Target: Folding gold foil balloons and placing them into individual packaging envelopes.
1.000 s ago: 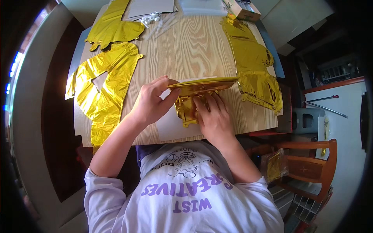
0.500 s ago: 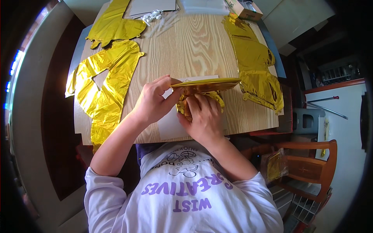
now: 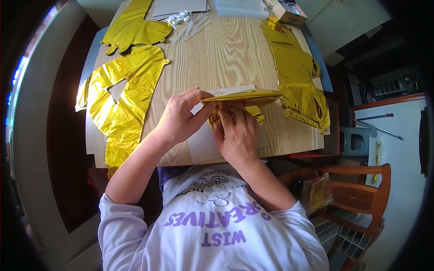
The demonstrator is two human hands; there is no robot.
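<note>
My left hand (image 3: 183,115) pinches the left end of a folded gold foil balloon (image 3: 248,97), holding its flat layers raised above the table. Below that raised fold, my right hand (image 3: 237,135) has its bent fingers on crumpled foil of what looks like the same balloon; the fingertips are partly hidden beneath the fold. A pale grey card (image 3: 203,147) lies under both hands, its far edge with a hanging slot showing behind the foil.
Flat gold foil balloons lie at left (image 3: 131,95), far left (image 3: 135,31) and right (image 3: 296,67) on the wooden table (image 3: 226,49). At the back are white clips (image 3: 178,18), clear straws (image 3: 194,28), grey cards (image 3: 178,7), clear bags (image 3: 239,7) and an open box (image 3: 289,13).
The crumpled foil under my right hand has shifted and drawn in closer beneath the raised fold. My right hand and the card have moved slightly right; my left hand keeps its pinch.
</note>
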